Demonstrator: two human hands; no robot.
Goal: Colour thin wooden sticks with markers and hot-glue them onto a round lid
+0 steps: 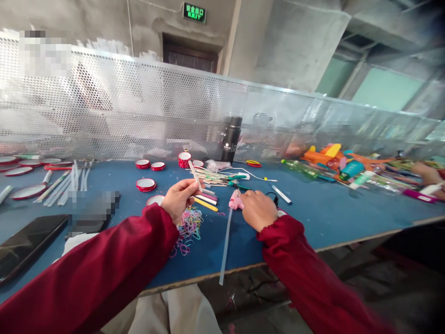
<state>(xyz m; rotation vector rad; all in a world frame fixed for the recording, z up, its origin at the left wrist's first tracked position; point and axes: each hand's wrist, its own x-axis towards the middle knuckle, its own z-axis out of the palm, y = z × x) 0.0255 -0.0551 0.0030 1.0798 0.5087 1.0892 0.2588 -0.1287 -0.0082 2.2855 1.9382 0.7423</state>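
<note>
Between the thumb and fingers of my left hand (179, 199) is a pale flat craft stick (195, 175), tilted upward. My right hand (257, 209) is closed around a small pink hot glue gun (236, 199) just above the table. A long translucent glue stick (226, 248) runs from the gun's rear past the table's front edge. Below my left hand lies a heap of colourful rubber bands (189, 225). Several marker pens, a yellow marker (206, 204) among them, lie between my hands. Green-handled pliers (238, 177) rest behind them on more sticks.
Red-rimmed lids (146, 184) and loose glue sticks (69, 185) lie to the left, with a phone (31, 243) nearer me. A black bottle (232, 139) stands by the perforated metal screen (146, 106). An orange toy plane (327, 162) and another person's hand (424, 174) are at the right.
</note>
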